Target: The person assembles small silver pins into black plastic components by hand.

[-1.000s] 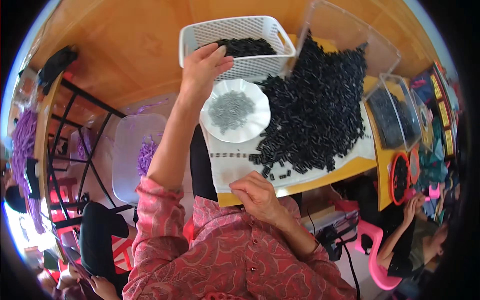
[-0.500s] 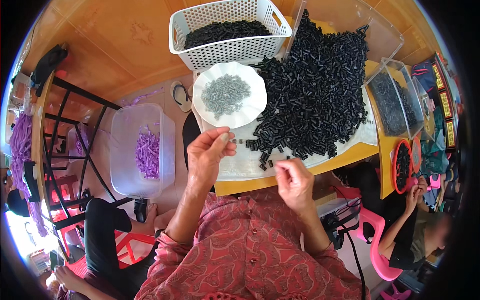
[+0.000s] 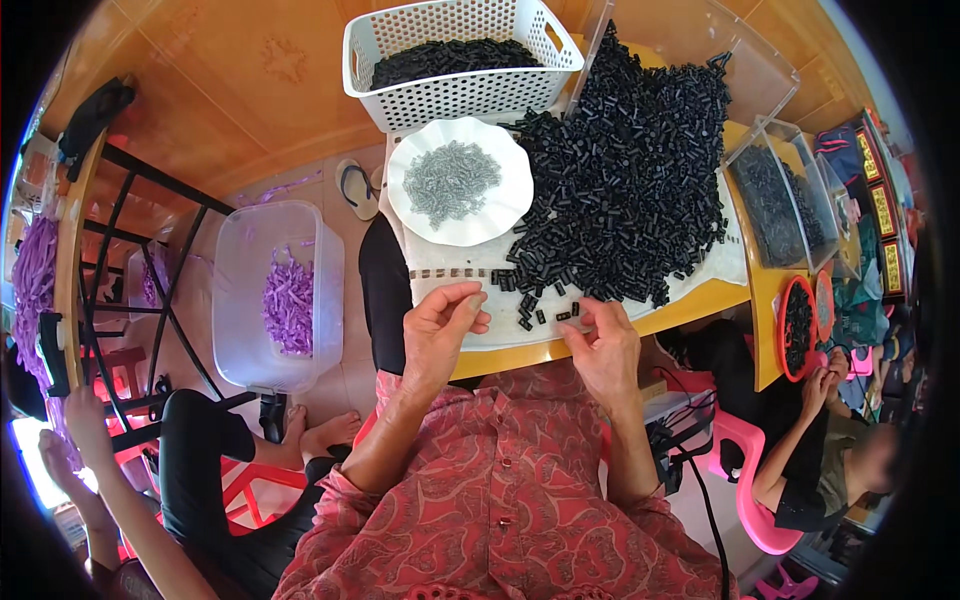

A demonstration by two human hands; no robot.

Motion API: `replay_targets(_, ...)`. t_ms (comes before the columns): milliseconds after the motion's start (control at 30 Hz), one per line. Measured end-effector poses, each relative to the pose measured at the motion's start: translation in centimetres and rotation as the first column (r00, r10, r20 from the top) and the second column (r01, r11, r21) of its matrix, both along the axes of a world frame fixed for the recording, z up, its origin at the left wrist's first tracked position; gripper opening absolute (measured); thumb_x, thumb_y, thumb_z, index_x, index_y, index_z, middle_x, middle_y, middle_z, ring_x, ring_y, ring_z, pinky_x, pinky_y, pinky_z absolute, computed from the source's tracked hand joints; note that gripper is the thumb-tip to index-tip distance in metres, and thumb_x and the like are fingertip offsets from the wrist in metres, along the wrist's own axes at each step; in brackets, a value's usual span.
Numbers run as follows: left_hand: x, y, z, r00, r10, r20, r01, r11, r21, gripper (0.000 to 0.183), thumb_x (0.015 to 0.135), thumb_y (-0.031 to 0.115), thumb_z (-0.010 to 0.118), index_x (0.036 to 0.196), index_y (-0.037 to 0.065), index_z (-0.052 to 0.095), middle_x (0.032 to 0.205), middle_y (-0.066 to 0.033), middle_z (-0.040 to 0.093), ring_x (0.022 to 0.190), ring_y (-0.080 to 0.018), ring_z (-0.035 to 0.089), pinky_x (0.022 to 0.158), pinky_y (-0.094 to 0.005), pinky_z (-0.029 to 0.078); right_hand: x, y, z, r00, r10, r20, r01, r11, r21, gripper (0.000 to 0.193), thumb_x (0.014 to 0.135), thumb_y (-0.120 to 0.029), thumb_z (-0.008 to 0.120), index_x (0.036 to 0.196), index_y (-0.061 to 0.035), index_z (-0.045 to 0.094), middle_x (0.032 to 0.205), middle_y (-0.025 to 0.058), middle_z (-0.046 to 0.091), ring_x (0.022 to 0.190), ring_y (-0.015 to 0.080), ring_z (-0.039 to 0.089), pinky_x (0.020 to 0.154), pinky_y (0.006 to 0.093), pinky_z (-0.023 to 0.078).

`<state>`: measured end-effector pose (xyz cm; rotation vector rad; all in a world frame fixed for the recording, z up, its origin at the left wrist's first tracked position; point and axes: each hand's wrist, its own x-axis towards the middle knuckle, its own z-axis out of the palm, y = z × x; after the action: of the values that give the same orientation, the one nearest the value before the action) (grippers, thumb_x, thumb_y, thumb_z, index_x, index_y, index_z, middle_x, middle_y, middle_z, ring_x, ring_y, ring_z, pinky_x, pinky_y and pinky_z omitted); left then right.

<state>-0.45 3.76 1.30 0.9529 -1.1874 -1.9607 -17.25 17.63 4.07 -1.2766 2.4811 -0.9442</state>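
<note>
My left hand (image 3: 446,335) is above the table's front edge, thumb and fingertips pressed together; whatever they hold is too small to make out. My right hand (image 3: 608,352) is at the near edge of the black pile, thumb and forefinger apart. A small black tube-shaped piece (image 3: 575,309) lies at its fingertips. The large heap of black pieces (image 3: 630,180) covers much of the white cloth (image 3: 490,333). Left of the heap stands a white scalloped plate (image 3: 513,210) with small clear pieces (image 3: 450,182). A row of tiny pieces (image 3: 450,273) lies below it.
A white perforated basket (image 3: 450,105) of black pieces stands at the back. Clear boxes (image 3: 785,200) are to the right. A translucent tub (image 3: 232,330) with purple strips is on the left. Other people sit on both sides, near a black-framed table (image 3: 150,170) and a pink chair (image 3: 740,450).
My right hand has moved forward to the loose black pieces, its fingers spreading from a curled shape. My left hand has shifted right and nearer me. The left-side person's arms have risen.
</note>
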Motion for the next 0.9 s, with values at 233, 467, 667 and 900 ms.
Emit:
replay_targets(233,0.4,0.7,-0.5,0.978,-0.105,0.18,0.163,0.923,-0.349,0.015,0.091,0.004,0.06,0.104,-0.002,0.062,0.088,-0.0062,0.066,0.073,-0.0087,0.063,0.066,-0.0238,0.054,-0.1,-0.6,-0.6,1.0,-0.017,-0.025,0.018,0.999,0.042,0.024,0.077,-0.014,0.073,0.096,-0.0031,0.062,0.085,0.0134,0.059,0.067,0.0329,0.062,0.059,0.0424,0.048)
replay_targets(467,0.3,0.7,-0.6,0.966,-0.074,0.246,0.178,0.884,-0.433,0.013,0.089,0.004,0.063,0.101,-0.001,0.062,0.082,-0.0042,0.066,0.071,-0.0073,0.063,0.065,-0.0225,0.054,0.7,-2.3,-0.4,0.989,-0.02,-0.144,0.021,1.0,0.006,0.015,0.079,-0.007,0.068,0.091,-0.0009,0.062,0.082,0.0135,0.06,0.063,0.0309,0.062,0.058,0.0393,0.048)
replay_targets(667,0.2,0.7,-0.6,0.97,-0.064,0.234,0.161,0.89,-0.427,0.013,0.089,0.003,0.062,0.101,-0.001,0.062,0.082,-0.0039,0.066,0.071,-0.0075,0.063,0.065,-0.0222,0.055,0.7,-3.8,-1.4,0.994,0.0,-0.108,-0.018,0.987,-0.162,0.014,0.078,0.0,0.068,0.091,-0.0005,0.063,0.082,0.0123,0.061,0.06,0.0255,0.06,0.054,0.0347,0.047)
replay_targets(900,0.2,0.7,-0.6,0.975,-0.067,0.21,0.148,0.905,-0.399,0.014,0.086,0.001,0.064,0.1,-0.002,0.063,0.089,-0.0081,0.063,0.073,-0.0125,0.066,0.064,-0.0229,0.053,1.3,-3.9,-0.5,0.945,0.018,0.325,0.089,0.946,-0.313,0.015,0.082,0.007,0.065,0.095,0.0005,0.065,0.074,-0.0014,0.057,0.059,0.0025,0.048,0.052,0.0189,0.038)
